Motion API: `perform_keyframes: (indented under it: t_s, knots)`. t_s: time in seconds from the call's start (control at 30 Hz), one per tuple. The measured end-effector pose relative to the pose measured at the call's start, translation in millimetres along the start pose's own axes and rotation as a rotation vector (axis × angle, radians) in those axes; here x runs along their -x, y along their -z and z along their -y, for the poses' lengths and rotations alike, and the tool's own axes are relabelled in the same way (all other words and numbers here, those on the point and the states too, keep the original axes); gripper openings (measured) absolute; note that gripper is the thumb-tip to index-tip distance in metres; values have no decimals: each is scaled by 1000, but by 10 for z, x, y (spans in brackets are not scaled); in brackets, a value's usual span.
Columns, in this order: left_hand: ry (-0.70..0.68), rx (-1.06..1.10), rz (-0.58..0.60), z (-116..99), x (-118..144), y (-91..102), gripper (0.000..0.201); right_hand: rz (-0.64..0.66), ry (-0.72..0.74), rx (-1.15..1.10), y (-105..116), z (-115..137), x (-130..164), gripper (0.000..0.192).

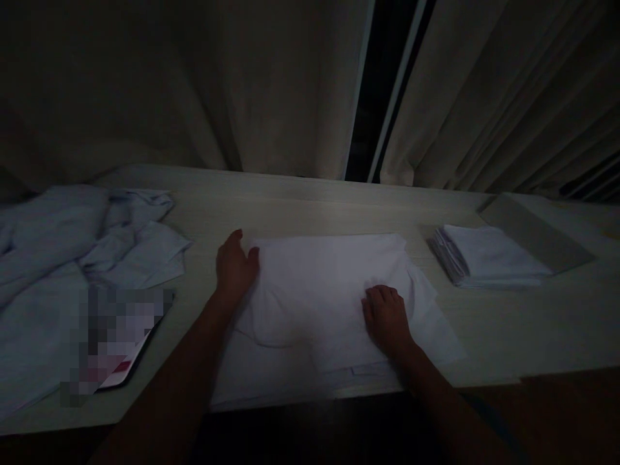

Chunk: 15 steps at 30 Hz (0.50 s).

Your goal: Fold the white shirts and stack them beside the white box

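A white shirt [320, 290] lies spread at the centre of the frame on the pale desk [300, 206], its lower hem reaching the desk's near edge. The left hand [235, 268] lies open and flat at the shirt's left edge, fingers pointing up the frame, thumb resting on the cloth. The right hand [385, 316] presses palm down on the shirt's lower right part, fingers loosely curled, gripping nothing that shows.

At the left of the frame a heap of light blue clothes [72, 258] sprawls to the desk's left side, and a flat card [121, 342] lies on its lower part near the desk's edge. At the right a neat stack of folded whites [484, 258] sits well apart from the shirt, touching a grey tray [537, 236]. Bare desk runs between shirt and heap, between shirt and stack, and along the back beneath the curtains [242, 84].
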State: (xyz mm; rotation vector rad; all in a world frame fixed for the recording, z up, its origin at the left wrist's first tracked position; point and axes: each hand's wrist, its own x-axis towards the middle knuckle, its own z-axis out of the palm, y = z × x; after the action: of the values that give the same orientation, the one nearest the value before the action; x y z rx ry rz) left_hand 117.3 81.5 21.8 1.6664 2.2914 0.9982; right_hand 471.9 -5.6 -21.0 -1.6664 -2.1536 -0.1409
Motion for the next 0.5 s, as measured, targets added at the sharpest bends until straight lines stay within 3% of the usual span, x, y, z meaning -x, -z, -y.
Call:
perform_keyframes:
  t_s: [0.07, 0.13, 0.3, 0.5]
  knots:
    - [-218, -121, 61, -38, 146, -8, 63, 1, 1, 1, 7, 8, -1, 20]
    - [-331, -257, 146, -10, 304, -69, 68, 1, 3, 0, 16, 15, -2, 20]
    - [-284, -412, 234, 218, 558, -235, 80, 10, 6, 0, 27, 7, -5, 19]
    - [-353, -446, 179, 293, 536, -263, 78, -10, 1, -45, 63, 18, 25, 20]
